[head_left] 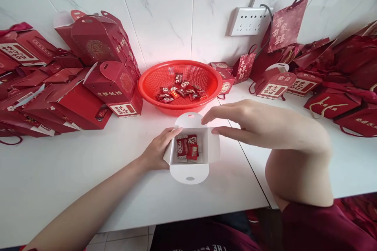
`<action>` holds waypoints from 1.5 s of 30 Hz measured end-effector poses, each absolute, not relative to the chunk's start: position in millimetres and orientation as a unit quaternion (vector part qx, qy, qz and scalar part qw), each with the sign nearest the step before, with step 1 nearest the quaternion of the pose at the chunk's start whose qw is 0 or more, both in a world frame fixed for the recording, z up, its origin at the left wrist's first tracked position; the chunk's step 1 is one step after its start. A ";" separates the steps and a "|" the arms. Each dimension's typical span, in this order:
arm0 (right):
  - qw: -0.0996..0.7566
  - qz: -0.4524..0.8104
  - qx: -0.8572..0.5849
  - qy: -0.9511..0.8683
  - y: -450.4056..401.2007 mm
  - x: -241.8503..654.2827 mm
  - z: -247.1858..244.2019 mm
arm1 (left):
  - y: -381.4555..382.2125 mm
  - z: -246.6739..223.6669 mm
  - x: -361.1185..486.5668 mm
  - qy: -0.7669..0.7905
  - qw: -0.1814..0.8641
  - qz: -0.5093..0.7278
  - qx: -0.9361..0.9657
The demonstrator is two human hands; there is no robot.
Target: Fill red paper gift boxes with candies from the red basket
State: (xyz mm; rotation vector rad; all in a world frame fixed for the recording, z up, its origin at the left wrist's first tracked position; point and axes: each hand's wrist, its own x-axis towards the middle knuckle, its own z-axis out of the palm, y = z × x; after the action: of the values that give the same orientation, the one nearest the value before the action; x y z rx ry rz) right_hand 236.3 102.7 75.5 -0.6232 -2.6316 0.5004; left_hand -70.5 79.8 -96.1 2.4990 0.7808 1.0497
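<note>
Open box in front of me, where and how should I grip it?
The open box is probably best gripped by its left side, coming from the left as the left hand does. It stands upright with flaps spread, so a side grip should leave the opening above the packets free.

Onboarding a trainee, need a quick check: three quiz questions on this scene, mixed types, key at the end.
1. Multiple choice: what is the left hand holding?
a) a roll of tape
b) an open box
c) a pair of scissors

2. True or false: the red perforated basket stands farther from the wall than the open box does.

3. Short answer: what lies inside the open box?

Key: 1. b. 2. False; the basket stands between the open box and the wall. 3. Small red packets.
</note>
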 end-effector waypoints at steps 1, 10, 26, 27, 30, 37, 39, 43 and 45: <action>0.200 0.172 -0.228 -0.937 102.7 238.2 76.0 | 79.5 -95.2 -69.9 0.277 0.161 0.367 0.873; 0.347 0.272 -0.257 -0.860 104.9 233.8 60.7 | 69.4 -83.5 -62.8 0.309 0.259 0.453 0.795; 0.588 0.195 -0.280 -0.733 88.2 211.7 -65.2 | 34.1 -60.5 -40.2 0.279 0.027 0.583 0.763; 0.566 0.197 -0.261 -0.757 88.6 212.6 -64.1 | 33.0 -60.3 -39.6 0.278 0.011 0.565 0.777; 0.506 0.183 -0.196 -0.820 93.2 214.6 -60.8 | 33.3 -62.1 -40.6 0.258 -0.028 0.505 0.823; 0.453 0.222 -0.132 -0.853 96.7 215.4 -55.2 | 39.7 -62.1 -44.5 0.212 -0.028 0.348 0.913; 0.451 0.224 -0.144 -0.852 94.4 216.1 -54.9 | 40.0 -62.1 -43.5 0.215 -0.037 0.320 0.922; 0.450 0.221 -0.167 -0.849 90.8 216.1 -54.4 | 41.1 -67.3 -42.1 0.227 -0.030 0.348 0.909; 0.451 0.232 -0.180 -0.843 89.3 214.9 -53.8 | 42.3 -70.2 -42.8 0.230 -0.030 0.380 0.896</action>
State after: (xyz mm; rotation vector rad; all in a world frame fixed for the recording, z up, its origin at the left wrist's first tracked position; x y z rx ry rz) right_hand 214.9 89.3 -53.8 -0.4450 -2.0827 0.5722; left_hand -42.8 42.3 -70.2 2.8680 0.7364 1.2157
